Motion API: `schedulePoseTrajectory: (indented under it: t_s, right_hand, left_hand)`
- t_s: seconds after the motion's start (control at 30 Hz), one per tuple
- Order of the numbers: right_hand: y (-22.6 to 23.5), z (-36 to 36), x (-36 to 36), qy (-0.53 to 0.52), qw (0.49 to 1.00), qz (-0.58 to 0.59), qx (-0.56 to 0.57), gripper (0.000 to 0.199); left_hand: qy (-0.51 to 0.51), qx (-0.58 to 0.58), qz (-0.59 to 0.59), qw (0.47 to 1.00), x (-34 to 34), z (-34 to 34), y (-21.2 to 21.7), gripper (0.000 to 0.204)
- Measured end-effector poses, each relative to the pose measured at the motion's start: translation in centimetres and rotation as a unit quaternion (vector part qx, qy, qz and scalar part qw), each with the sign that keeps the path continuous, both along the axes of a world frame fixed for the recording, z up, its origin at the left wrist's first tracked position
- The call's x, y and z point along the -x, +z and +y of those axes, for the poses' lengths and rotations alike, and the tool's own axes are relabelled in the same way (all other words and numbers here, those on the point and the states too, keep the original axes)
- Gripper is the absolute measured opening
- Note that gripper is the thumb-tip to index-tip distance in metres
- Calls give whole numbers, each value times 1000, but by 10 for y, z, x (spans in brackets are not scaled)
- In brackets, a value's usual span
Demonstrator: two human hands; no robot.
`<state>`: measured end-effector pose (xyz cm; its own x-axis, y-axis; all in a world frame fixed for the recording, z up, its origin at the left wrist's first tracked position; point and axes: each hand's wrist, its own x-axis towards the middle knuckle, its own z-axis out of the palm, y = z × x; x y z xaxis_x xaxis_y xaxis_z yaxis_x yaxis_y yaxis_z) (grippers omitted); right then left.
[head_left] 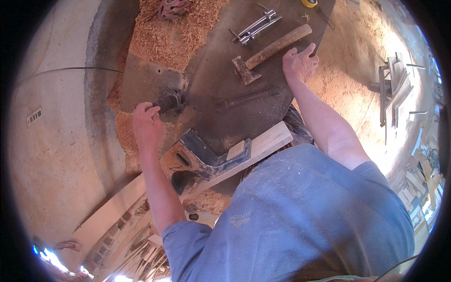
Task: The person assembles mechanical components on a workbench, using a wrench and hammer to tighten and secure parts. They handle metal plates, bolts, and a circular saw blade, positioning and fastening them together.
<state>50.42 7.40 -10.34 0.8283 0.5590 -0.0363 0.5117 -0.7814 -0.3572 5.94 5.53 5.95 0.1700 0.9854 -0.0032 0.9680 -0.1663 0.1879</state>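
Observation:
My left hand (149,123) has its fingers curled at the near end of a dark, ridged cylindrical spindle (168,100) that stands out of the metal work table (199,123). Over by the table's right edge, my right hand (300,66) is empty, its fingers partly spread. Nearest to it lies a hatchet (277,46) with a wooden handle and a rusty head. Below the hatchet is a long open-ended wrench (248,98). Two joined shiny metal rods (256,27) rest above the hatchet.
Wood shavings (162,40) are heaped at the table's far left. A dark metal fence (202,152) and a pale wooden board (268,143) lie close to my body. A yellow round object (308,3) sits at the far edge. Stacked boards (397,91) stand at right.

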Motion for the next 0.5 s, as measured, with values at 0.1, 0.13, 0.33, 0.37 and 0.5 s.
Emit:
schedulePoseTrajectory:
  t_s: [0.1, 0.13, 0.33, 0.37, 0.5]
  right_hand:
    - [0, 0, 0, -1, 1000, 3, 2, 77]
    - [0, 0, -1, -1, 1000, 2, 2, 77]
    - [3, 1, -1, -2, 1000, 7, 10, 77]
    - [5, 1, 0, -3, 1000, 12, 13, 77]
    - [6, 0, 2, -4, 1000, 9, 15, 77]
  left_hand:
    - [60, 9, 6, 998, -14, 0, 6, 36]
    - [125, 57, 25, 990, -23, 4, 13, 34]
    - [113, 69, 70, 989, -18, 4, 13, 28]
    - [79, 49, 57, 994, -11, 3, 10, 29]
    - [18, 26, 38, 999, -1, -1, 11, 32]
